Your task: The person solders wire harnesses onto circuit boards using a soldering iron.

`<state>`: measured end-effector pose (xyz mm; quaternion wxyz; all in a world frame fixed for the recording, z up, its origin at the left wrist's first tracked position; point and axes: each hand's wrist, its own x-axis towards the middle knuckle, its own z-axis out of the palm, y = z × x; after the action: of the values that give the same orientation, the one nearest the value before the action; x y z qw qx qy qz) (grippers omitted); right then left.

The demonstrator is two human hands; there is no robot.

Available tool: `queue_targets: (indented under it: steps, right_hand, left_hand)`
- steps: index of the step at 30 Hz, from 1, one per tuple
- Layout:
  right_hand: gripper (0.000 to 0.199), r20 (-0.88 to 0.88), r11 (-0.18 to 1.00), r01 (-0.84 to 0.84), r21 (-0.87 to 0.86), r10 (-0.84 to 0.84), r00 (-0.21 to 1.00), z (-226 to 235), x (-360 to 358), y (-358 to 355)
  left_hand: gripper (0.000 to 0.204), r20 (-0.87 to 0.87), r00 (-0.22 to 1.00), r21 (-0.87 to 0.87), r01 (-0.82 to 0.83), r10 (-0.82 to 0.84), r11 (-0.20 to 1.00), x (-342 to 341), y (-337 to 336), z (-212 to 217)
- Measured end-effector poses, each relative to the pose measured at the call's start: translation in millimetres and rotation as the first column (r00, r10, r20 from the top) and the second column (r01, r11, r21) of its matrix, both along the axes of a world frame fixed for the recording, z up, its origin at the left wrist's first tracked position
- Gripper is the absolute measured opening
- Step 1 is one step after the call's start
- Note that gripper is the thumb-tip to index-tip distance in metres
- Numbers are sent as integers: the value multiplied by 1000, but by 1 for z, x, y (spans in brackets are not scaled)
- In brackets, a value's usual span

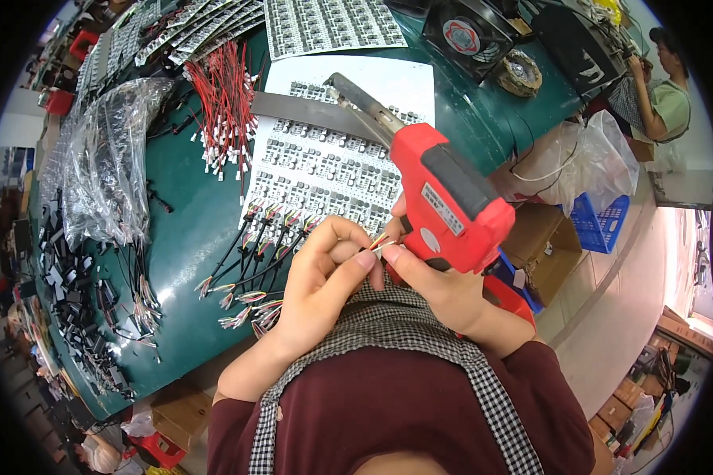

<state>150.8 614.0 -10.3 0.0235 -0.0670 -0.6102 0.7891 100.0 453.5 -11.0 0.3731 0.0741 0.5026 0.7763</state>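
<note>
Close in front of my body, my left hand [325, 273] pinches a small bundle of thin coloured wires [382, 244] between thumb and fingers. My right hand [440, 293] closes on the same wires with its thumb and fingertips. Over that hand lies a red and black gun-shaped tool [451, 202] with a long metal nose pointing up and left. A fingertip shows at the tool's left side; its handle is hidden, so whether my palm carries it I cannot tell. Beneath the nose is a white circuit board panel [317, 162] with several black cables [253, 257] along its near edge.
Red wires with white connectors [222, 111] lie left of the panel, near a clear plastic bag [111, 158] and black pieces [71, 293]. More panels [337, 25] and a black fan [467, 36] occupy the far side. A cardboard box [543, 241] and blue crate [602, 223] stand right; another person [661, 95] is beyond.
</note>
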Motion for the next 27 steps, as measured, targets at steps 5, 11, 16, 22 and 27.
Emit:
queue_targets:
  steps: [5, 11, 16, 22, 27]
  right_hand:
    - [35, 18, 991, 7, -132, -5, 1000, -8, 3, -4]
    - [36, -85, 998, -52, -33, 49, 995, -2, -1, -6]
    - [34, -45, 980, -102, 171, 111, 993, 8, -3, 21]
    - [46, -56, 964, -112, 243, 129, 990, 0, -20, 40]
    - [57, 70, 936, -226, 272, 215, 974, -9, -32, 44]
  left_hand:
    - [11, -27, 998, -20, -59, 59, 998, 4, -1, 0]
    - [7, -296, 950, -221, -170, 100, 960, 12, -6, 20]
    - [20, -987, 77, -157, -674, -143, 722, 1, -63, 79]
    - [26, -892, -178, -71, -854, -417, 515, -67, -72, -6]
    - [23, -861, -46, -273, -800, -507, 535, -93, -67, -52]
